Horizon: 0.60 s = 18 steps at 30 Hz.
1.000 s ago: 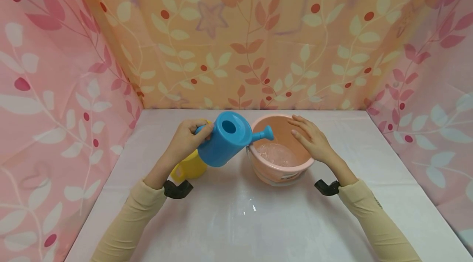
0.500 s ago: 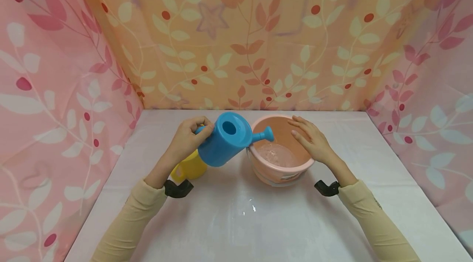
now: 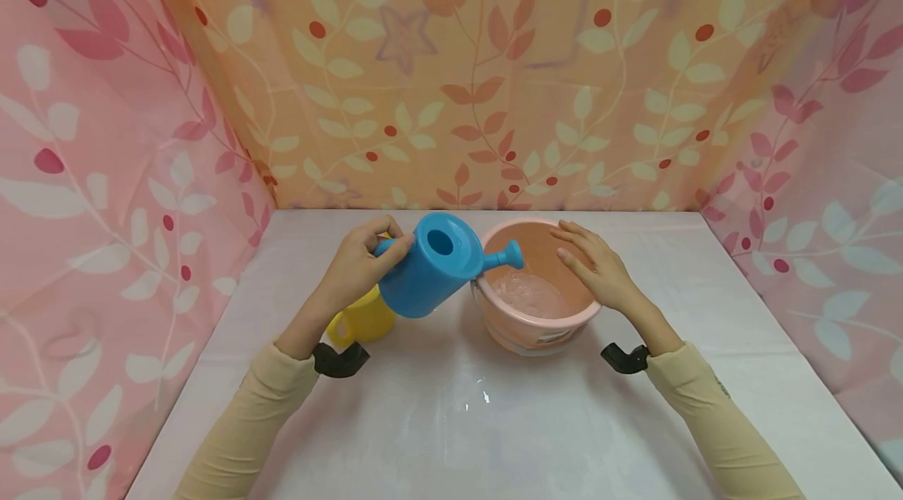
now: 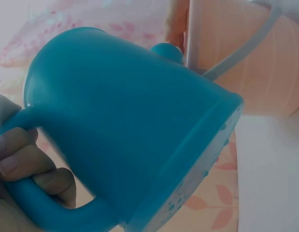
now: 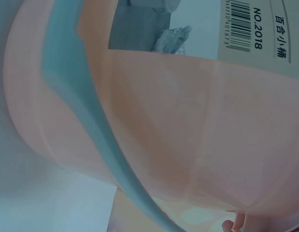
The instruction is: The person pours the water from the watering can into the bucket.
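My left hand (image 3: 367,261) grips the handle of a blue watering can (image 3: 430,273), fingers wrapped round it in the left wrist view. The can tilts to the right, its spout (image 3: 504,255) reaching over the rim of a pink bucket (image 3: 543,322). Rippling water (image 3: 529,295) lies at the bucket's bottom. Drops cling to the can's underside (image 4: 188,181). My right hand (image 3: 600,265) rests on the bucket's right rim with its fingers extended. The right wrist view shows the bucket's side, its pale handle (image 5: 96,121) and a printed label (image 5: 260,34).
A yellow cup with a handle (image 3: 363,318) stands behind the left wrist, partly hidden by the hand and can. Water spots (image 3: 483,394) glisten on the white table (image 3: 536,437) in front of the bucket. Floral curtains (image 3: 451,92) enclose the back and sides.
The ripples in the bucket's water have shifted. Both hands, the tilted watering can and the bucket keep nearly the same places.
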Each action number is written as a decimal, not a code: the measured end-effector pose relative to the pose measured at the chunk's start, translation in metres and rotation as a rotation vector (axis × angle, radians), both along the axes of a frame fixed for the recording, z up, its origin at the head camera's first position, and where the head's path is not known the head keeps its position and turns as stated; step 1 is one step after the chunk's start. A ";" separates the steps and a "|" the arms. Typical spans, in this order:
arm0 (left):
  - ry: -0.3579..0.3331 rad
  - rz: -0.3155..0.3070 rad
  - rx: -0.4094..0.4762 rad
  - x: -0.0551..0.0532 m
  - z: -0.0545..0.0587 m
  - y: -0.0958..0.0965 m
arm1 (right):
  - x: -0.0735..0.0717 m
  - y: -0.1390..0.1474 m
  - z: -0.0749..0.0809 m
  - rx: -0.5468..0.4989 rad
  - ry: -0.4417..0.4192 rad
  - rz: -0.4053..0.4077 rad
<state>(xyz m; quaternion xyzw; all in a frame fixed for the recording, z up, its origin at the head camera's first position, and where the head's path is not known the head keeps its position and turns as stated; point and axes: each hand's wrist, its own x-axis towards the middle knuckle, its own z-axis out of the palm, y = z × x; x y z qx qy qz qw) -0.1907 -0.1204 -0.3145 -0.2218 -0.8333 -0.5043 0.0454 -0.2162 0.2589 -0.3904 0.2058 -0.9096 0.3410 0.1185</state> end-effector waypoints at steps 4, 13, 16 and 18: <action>0.016 -0.007 -0.003 -0.002 -0.003 -0.001 | 0.000 0.000 0.000 0.000 0.000 -0.002; 0.040 -0.017 -0.022 -0.004 -0.004 -0.001 | 0.001 0.000 -0.001 -0.003 0.003 0.003; 0.044 -0.016 -0.017 -0.004 -0.004 -0.001 | 0.001 0.000 -0.001 -0.004 0.003 0.004; 0.056 -0.012 -0.014 -0.003 -0.003 0.000 | 0.001 0.000 -0.001 -0.005 0.000 0.004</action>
